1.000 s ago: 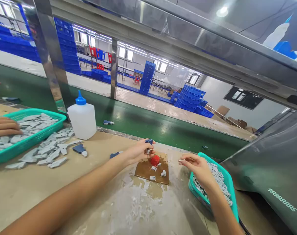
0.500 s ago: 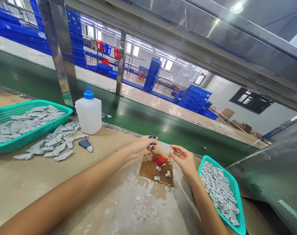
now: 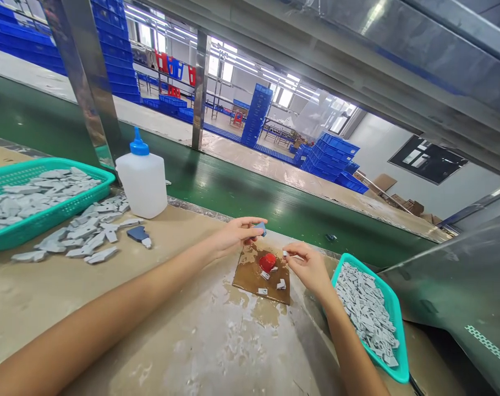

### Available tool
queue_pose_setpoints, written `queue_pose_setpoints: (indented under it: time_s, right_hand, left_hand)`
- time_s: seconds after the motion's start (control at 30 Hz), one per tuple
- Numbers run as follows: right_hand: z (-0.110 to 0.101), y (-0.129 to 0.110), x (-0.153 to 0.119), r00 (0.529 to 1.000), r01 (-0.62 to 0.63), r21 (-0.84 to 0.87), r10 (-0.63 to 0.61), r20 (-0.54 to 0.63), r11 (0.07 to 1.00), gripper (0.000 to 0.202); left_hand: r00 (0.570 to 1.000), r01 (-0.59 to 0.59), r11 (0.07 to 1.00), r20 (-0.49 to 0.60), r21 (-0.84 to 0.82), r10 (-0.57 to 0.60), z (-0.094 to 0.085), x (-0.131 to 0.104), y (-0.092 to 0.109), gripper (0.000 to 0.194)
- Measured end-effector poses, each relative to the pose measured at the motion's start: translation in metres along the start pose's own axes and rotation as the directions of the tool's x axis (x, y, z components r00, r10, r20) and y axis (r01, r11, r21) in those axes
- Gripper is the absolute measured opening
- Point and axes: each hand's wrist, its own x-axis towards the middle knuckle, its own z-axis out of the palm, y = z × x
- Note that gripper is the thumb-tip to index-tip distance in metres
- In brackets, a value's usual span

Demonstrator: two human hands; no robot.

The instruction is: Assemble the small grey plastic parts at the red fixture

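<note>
Near the centre of the frame, the left hand (image 3: 235, 236) grips a smooth blue-grey piece (image 3: 261, 227), while the right hand (image 3: 306, 265) pinches a tiny pale piece (image 3: 285, 253). Below them lies a wet brown board (image 3: 245, 276) with a glossy, rounded red object (image 3: 268, 262) and angular grey bits (image 3: 281, 284). At lower right, a turquoise plastic basket (image 3: 399, 330) holds many hard grey parts (image 3: 367, 313); at left, a translucent squeeze bottle (image 3: 143, 184) stands on the worktop (image 3: 192, 341).
</note>
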Motion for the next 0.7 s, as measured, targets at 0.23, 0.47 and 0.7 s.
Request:
queue_pose_setpoints:
  time_s: [0.23,0.47,0.7]
  right_hand:
    - [0.004,-0.005,-0.004,0.987,0.146,-0.372,-0.11,0.116,0.917,0.02]
    - [0.012,-0.001,-0.007,0.975,0.22,-0.469,-0.189,0.114,0.855,0.014]
    - [0.013,0.003,-0.007,0.96,0.279,-0.488,-0.253,0.119,0.827,0.015]
  left_hand:
    - [0.993,-0.039,0.993,-0.11,0.116,0.052,-0.003,0.004,-0.006,0.031]
    - [0.994,0.014,0.996,-0.112,0.09,-0.004,-0.001,-0.001,-0.003,0.033]
    - [0.99,0.054,0.995,-0.131,0.078,-0.043,0.002,-0.002,-0.007,0.032]
